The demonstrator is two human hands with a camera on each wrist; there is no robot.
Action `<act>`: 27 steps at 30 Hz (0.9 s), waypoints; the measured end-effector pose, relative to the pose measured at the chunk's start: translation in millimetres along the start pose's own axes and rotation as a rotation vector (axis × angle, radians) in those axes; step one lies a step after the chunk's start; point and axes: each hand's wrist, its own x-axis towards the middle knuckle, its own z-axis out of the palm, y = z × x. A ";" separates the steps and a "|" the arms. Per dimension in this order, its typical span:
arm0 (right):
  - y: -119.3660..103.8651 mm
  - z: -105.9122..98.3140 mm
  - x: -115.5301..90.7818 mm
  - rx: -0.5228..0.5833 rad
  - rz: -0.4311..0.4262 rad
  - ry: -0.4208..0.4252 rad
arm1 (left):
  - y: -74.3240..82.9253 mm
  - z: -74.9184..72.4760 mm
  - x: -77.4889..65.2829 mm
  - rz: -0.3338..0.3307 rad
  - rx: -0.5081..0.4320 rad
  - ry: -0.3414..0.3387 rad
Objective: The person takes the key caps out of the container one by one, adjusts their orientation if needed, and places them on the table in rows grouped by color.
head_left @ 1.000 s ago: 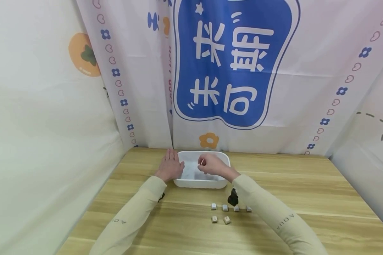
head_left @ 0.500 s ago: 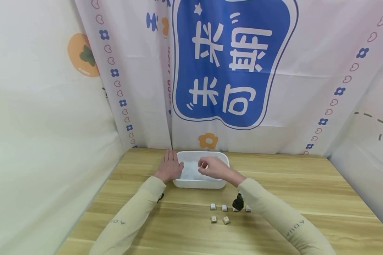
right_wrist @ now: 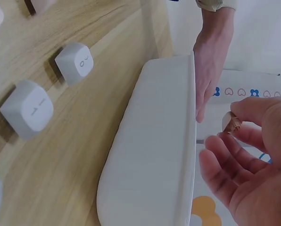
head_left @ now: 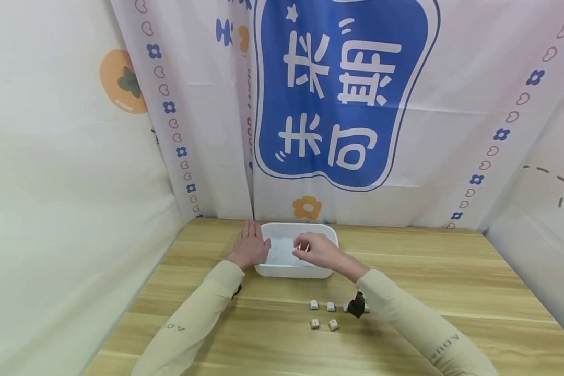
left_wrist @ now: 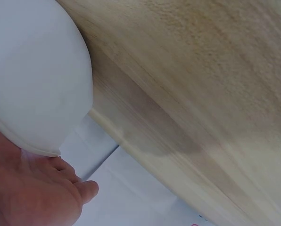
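A white plastic basin (head_left: 291, 270) stands at the back of the wooden table. My left hand (head_left: 250, 246) rests on its left rim with straight fingers; in the left wrist view that hand (left_wrist: 34, 193) lies against the rim. Above the basin's right half, my right hand (head_left: 317, 249) pinches a small keycap (right_wrist: 231, 123) between thumb and fingertips, as the right wrist view shows. Several more keycaps lie on the table in front of the basin, among them a white keycap (head_left: 314, 304) in the back row and a beige keycap (head_left: 333, 325) in the front row.
A printed cloth (head_left: 338, 203) hangs right behind the table (head_left: 427, 271), and a pale cloth wall (head_left: 75, 209) borders the left side. The dark wrist camera (head_left: 356, 305) under my right sleeve partly hides keycaps of the back row.
My right forearm and wrist have shifted slightly right and toward me, while the hand stays over the basin with fingers still pinched. The left hand has stayed on the rim.
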 end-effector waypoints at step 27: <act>-3.1 -21.0 -38.1 0.213 0.147 -0.048 | 2.2 -2.2 0.0 -0.009 -0.014 -0.007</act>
